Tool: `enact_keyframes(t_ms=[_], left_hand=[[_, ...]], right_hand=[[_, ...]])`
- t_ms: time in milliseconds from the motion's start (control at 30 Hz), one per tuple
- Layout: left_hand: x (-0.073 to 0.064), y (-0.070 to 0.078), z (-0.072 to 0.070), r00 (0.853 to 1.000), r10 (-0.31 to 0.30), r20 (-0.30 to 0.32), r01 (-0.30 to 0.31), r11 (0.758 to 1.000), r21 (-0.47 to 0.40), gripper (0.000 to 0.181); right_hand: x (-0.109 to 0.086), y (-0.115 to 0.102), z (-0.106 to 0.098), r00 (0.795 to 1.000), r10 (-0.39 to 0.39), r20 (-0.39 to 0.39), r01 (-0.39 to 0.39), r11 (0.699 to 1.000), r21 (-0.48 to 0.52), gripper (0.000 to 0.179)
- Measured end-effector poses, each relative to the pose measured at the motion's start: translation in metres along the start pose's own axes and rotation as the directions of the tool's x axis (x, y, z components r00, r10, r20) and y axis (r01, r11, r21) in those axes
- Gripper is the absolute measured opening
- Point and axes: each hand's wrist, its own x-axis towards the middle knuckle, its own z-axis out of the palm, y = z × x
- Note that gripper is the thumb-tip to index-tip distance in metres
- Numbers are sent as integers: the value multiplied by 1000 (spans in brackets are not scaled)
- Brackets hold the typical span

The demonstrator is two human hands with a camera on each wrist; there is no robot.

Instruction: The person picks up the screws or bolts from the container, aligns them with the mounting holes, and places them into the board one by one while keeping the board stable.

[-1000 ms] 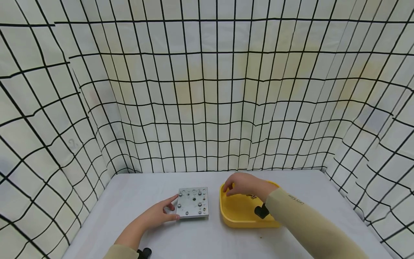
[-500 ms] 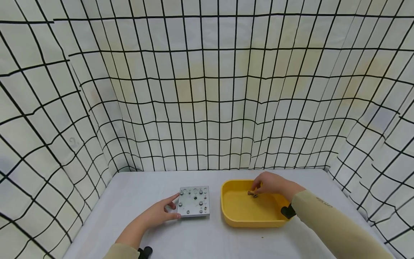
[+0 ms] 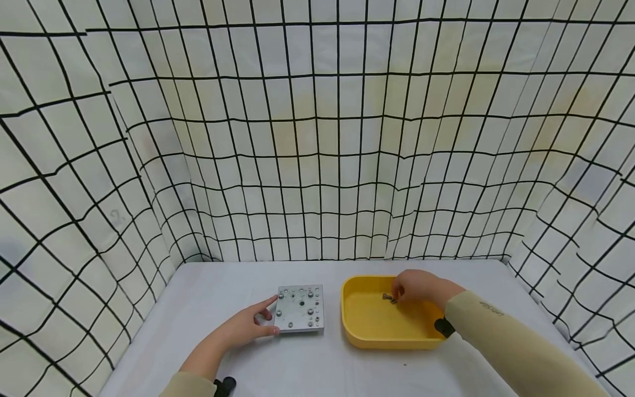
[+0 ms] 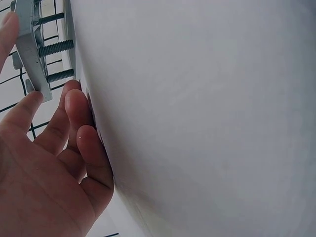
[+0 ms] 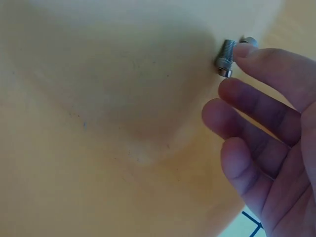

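Observation:
In the head view a square metal plate [image 3: 299,309] sits on the table, with several bolts [image 3: 310,312] set in its top. My left hand [image 3: 243,329] holds it by the left side, thumb at the near corner and index finger towards the far one. Threaded bolt shanks [image 4: 56,48] stick out below the plate in the left wrist view. My right hand [image 3: 416,286] reaches into the yellow tray [image 3: 349,331]. There its thumb touches a socket-head screw [image 5: 226,55], with the index fingertip apart from it just below. A second screw [image 5: 249,41] lies partly hidden behind the thumb.
White cloth covers the table [image 3: 327,369]. Walls of white sheet with black netting [image 3: 317,165] rise behind and on both sides. A small dark speck [image 3: 404,364] lies in front of the tray.
My right hand has moved from the tray's left side over to the right, down to the screws, which now show beside its fingers. The left hand keeps its hold on the plate.

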Motion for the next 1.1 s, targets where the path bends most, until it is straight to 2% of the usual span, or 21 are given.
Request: enact_keyframes(t_ms=[267,567,767,1100], left_hand=[[-1,4,-1,1000,-7,3,7,1000,4,93],[-2,4,-1,1000,-2,4,2,1000,-1,93],[-3,5,-1,1000,5,5,-5,1000,-4,92],[-4,6,-2,1000,2,4,-2,1000,-5,92]], right_hand=[[3,0,3,999,-16,36,18,998,-53,12],[7,4,8,999,-3,50,7,998,-70,19],[5,1,7,998,-1,64,3,999,-32,15],[3,-3,5,999,14,41,-11,998,-57,16]])
